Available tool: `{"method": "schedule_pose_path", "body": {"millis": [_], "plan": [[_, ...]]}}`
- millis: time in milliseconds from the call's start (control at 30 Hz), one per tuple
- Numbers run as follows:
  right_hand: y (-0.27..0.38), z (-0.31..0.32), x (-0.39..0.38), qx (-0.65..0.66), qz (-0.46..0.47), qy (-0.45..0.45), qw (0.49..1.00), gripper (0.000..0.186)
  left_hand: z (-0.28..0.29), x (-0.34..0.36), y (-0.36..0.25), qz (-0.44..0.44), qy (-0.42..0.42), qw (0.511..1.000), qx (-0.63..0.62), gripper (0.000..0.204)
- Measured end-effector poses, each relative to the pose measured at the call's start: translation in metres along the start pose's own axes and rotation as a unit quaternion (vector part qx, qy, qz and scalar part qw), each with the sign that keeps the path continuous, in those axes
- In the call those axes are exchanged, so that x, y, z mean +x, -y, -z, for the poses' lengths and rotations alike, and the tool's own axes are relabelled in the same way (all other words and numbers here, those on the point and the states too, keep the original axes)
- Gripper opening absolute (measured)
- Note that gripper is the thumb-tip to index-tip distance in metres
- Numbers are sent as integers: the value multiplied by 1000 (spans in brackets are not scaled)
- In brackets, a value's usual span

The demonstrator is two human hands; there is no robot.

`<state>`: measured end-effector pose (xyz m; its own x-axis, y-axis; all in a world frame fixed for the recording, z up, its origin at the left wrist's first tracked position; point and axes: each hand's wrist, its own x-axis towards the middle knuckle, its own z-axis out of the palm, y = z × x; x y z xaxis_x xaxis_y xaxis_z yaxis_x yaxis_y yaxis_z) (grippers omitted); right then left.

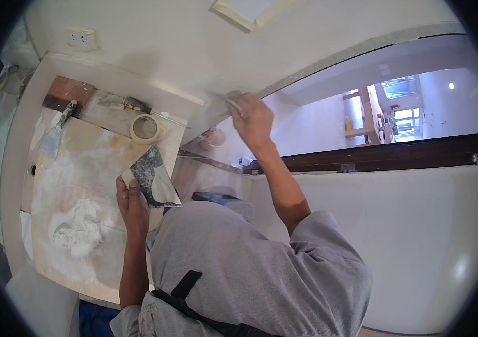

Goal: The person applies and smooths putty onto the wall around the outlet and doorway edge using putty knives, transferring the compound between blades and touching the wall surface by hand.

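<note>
My left hand [128, 199] grips a wide scraper [152, 178] by its pale handle; its blade is smeared with white and dark material, held beside the wooden board [81, 174]. My right hand [254, 121] is closed on a blurred metal putty knife [225, 104] against the cream wall [171, 42]. On the board lie white powdery compound [76, 230] and, toward the back, a putty knife [59, 129], a roll of masking tape [144, 129] and an orange-and-black handled tool [138, 105].
A wall socket [80, 38] and taped frame [241, 8] are above. At right, a dark wooden frame [390, 154] with hinges borders an opening onto a room with wooden structures [365, 112] and windows. A dark blue container [211, 199] sits low beside my body.
</note>
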<state>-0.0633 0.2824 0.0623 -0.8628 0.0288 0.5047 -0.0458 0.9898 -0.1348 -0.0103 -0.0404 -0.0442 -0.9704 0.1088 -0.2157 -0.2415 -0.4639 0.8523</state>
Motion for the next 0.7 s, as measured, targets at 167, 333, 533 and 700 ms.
{"method": "schedule_pose_path", "body": {"millis": [167, 333, 533, 700], "plan": [[-2, -41, -19, 9, -18, 26, 999, 19, -8, -3, -7, 16, -13, 1000, 14, 29], [-12, -65, -19, 5, -26, 18, 999, 18, -4, -1, -7, -10, 25, 999, 46, 30], [-14, -61, -8, -37, 35, -16, 999, 24, -14, -3, -13, 19, -26, 999, 9, 30], [-12, -1, 12, -47, -15, -123, 991, 22, -14, -5, -20, -3, -18, 998, 67, 27]]}}
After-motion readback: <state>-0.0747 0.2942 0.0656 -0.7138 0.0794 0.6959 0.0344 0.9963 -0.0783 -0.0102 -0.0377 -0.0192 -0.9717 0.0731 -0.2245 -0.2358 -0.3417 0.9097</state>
